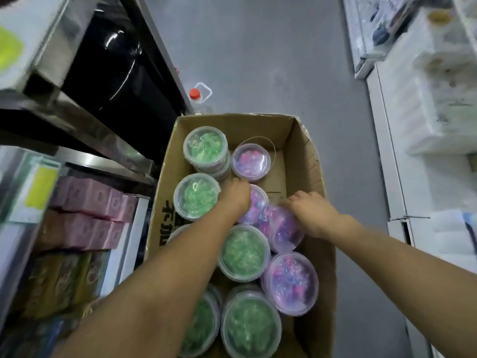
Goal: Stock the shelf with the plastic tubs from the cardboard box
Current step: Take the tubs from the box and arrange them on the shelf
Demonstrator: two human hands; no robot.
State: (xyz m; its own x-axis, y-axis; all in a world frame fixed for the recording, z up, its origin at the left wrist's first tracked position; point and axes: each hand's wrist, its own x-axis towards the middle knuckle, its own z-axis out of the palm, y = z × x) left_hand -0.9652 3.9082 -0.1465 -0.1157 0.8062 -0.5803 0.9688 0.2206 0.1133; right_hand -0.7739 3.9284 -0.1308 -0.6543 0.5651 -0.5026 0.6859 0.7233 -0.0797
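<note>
Both hands were down inside the cardboard box [304,161]. The left hand [236,193] had its fingers curled over a purple tub [255,202]; the grip itself was hidden. The right hand [311,211] curled its fingers round the rim of a tilted purple tub [280,228]. The tubs were clear, lidded and round. Visible on top: four purple, about six green [197,196]. The shelf [85,220] stood left of the box.
</note>
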